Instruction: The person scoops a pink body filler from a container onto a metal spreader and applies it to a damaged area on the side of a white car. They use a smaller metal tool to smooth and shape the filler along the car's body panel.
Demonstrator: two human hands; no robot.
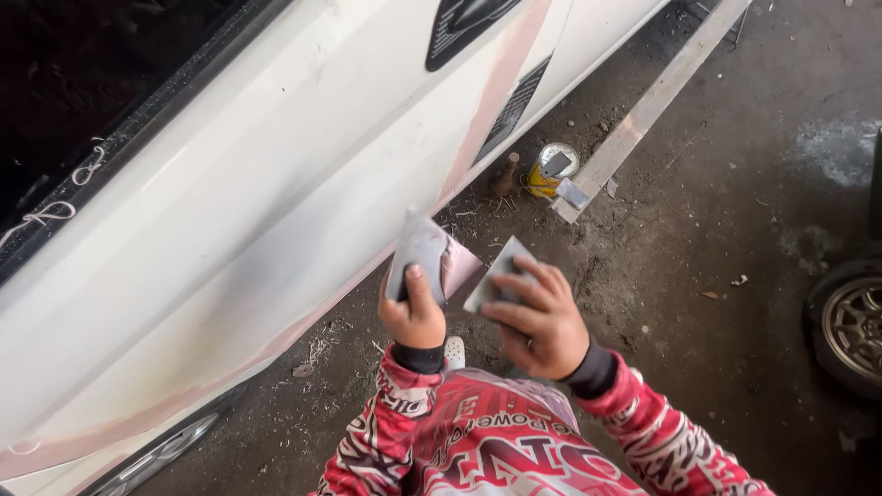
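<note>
Tin can (551,169) on dirt at 12 o'clock beside metal bar (652,103), wheel (850,323) at 3, left hand (415,312) pinching grey spreader (419,250), right hand (542,317) gripping flat board (496,276), white car panel (257,193) at 10.

sleeves (395,413): red-white-black print | cuffs (418,356): black | 2 bare hands

— How are the hands held beside the white car door panel (276,184)?
— The left hand (413,317) is clenched with thumb raised; the right hand (542,321) is spread, fingers pressed flat, both forearms extended toward it.

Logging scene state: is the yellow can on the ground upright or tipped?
Upright: the yellow can stands on the dirt floor, round top facing up.
</note>
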